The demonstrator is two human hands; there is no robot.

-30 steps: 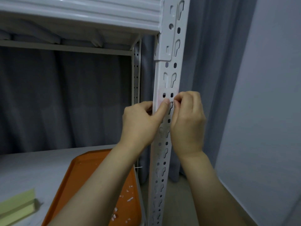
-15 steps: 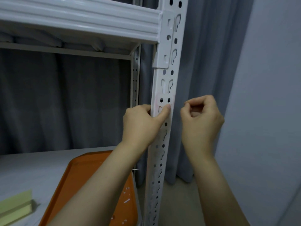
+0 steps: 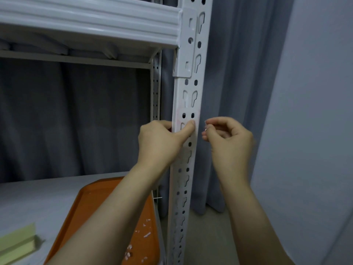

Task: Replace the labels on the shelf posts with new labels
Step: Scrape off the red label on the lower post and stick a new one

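The white perforated shelf post [image 3: 191, 87] runs down the middle of the view. A faint pinkish patch of old label residue [image 3: 188, 111] shows on its front face around two holes. My left hand [image 3: 160, 142] grips the post just below that patch, fingers wrapped round the left edge and thumb pressed on the front. My right hand [image 3: 229, 142] hovers just right of the post, clear of it, with fingers curled and pinching a tiny pale label scrap [image 3: 205, 128].
An orange tray [image 3: 91, 207] lies on the lower shelf board [image 3: 38, 197], with several small white label scraps [image 3: 145, 234] in it. A yellow-green pad [image 3: 17, 243] sits at the lower left. A white shelf beam [image 3: 86, 22] crosses above. Grey curtain [image 3: 238, 92] and wall [image 3: 315, 131] stand to the right.
My right hand has pulled away from the post face to the right with a bit of label pinched in it. My left hand has stayed gripping the post.
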